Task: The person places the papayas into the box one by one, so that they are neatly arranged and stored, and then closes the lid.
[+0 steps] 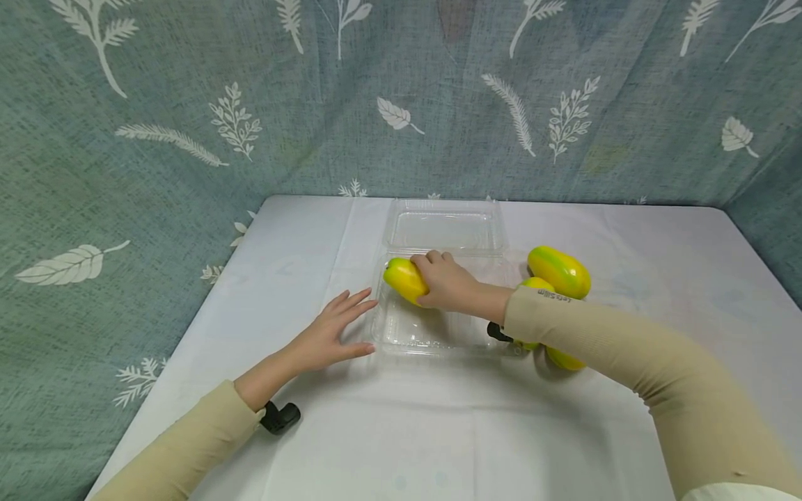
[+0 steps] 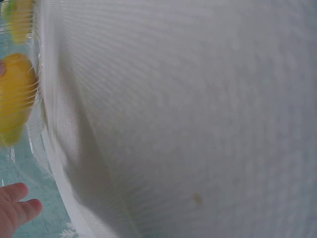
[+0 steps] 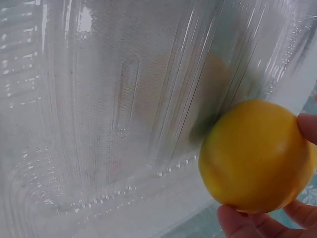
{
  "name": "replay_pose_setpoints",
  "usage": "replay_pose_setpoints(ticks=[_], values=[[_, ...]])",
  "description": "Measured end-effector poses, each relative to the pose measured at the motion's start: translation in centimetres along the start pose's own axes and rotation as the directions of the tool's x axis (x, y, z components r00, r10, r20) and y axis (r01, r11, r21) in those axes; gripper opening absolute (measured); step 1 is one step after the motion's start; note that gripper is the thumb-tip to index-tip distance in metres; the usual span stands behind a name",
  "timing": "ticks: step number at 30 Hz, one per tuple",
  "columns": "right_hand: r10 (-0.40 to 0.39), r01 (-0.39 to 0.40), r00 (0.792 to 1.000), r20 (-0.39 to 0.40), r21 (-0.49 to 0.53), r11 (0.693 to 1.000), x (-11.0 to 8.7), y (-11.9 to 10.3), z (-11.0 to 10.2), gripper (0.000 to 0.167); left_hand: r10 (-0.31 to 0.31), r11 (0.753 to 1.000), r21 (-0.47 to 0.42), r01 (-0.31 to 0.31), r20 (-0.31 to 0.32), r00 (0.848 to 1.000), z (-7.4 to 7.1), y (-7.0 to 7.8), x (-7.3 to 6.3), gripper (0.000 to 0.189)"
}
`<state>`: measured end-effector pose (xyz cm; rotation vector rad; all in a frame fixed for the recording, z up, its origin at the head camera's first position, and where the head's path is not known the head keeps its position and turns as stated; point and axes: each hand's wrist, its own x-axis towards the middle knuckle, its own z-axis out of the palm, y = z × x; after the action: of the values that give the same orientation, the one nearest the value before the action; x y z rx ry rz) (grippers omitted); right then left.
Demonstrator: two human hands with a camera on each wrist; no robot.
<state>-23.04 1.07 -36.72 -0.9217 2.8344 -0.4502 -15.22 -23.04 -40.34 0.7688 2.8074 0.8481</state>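
Note:
My right hand (image 1: 447,282) grips a yellow-green mango (image 1: 404,280) over the left part of a clear plastic clamshell box (image 1: 401,334). In the right wrist view, thumb and fingers hold the mango (image 3: 257,153) from its sides, above the box's ribbed floor. The box's lid (image 1: 445,229) lies folded back, away from me. Just left of the box, my left hand (image 1: 328,334) has its fingers straight and spread, fingertips right by the box's left rim. The left wrist view catches the mango (image 2: 17,99) through the clear wall.
Several more mangoes (image 1: 559,271) lie right of the box, partly hidden by my right sleeve (image 1: 583,334). A white cloth (image 1: 388,445) covers the table. Behind and to the left hangs a green leaf-patterned curtain (image 1: 313,125).

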Motion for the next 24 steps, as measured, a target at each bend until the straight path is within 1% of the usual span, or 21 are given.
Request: replay_pose_setpoints(ticks=[7,15,19,24], values=[[-0.003,0.003,1.0,0.004,-0.013,1.0,-0.02,-0.18,0.0,0.065,0.003,1.0,-0.008,-0.003,0.003,1.0,-0.01,-0.06,0.05,0.07],[0.011,-0.011,1.0,-0.01,0.011,1.0,0.03,-0.24,0.18,0.065,-0.005,1.0,-0.018,0.005,0.002,1.0,0.05,-0.03,-0.02,0.071],[0.018,-0.018,1.0,-0.005,0.03,0.999,0.02,-0.29,0.09,0.066,-0.008,1.0,-0.02,0.009,0.005,1.0,0.07,-0.07,-0.03,0.071],[0.012,-0.011,1.0,-0.008,0.047,0.999,0.02,-0.32,0.01,0.067,-0.016,1.0,-0.014,0.017,0.01,1.0,0.08,-0.13,-0.02,0.071]])
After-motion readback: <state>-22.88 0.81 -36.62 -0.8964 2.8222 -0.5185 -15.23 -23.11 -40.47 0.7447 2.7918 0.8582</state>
